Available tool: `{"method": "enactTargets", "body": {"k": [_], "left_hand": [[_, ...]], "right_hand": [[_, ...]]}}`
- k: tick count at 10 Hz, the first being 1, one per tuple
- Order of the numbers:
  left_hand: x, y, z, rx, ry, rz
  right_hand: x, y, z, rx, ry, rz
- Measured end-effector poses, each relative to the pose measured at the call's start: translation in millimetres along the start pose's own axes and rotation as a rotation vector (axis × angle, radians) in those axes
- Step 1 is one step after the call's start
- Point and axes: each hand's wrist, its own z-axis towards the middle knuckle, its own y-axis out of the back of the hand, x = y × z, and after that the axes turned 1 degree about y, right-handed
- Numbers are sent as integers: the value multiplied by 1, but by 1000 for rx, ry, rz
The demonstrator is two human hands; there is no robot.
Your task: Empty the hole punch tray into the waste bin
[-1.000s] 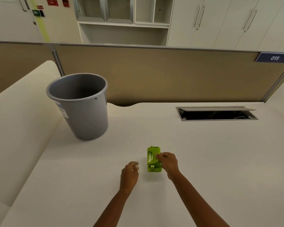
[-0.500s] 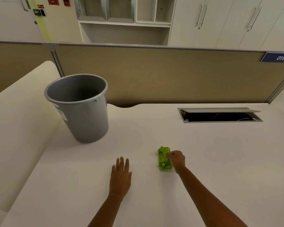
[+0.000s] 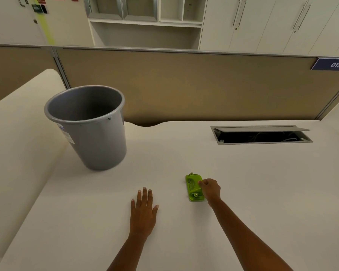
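Green hole punch point(image 3: 194, 187) lies flat on the counter point(image 3: 262, 182), well apart from the grey waste bin point(image 3: 90, 126). Our right hand point(image 3: 209, 189) stays curled against its edge; whether its fingers grip, we cannot tell. Our left hand point(image 3: 144, 210) has withdrawn and now rests flat, fingers spread, so lifting appears not yet begun.

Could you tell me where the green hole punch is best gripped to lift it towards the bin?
Grip the hole punch across its two long edges, coming from above. It lies flat and narrow on the desk, and the right hand already touches its right edge.
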Motion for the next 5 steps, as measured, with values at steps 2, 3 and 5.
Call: {"method": "enactTargets", "body": {"k": [2, 3, 5], "left_hand": [[0, -10, 2, 4, 39, 67], [-6, 8, -6, -72, 34, -9], [-2, 8, -11, -224, -29, 55]], "right_hand": [[-1, 1, -7, 6, -5, 95], [-5, -1, -16, -50, 45, 51], [-27, -19, -50, -96, 326, -439]]}}
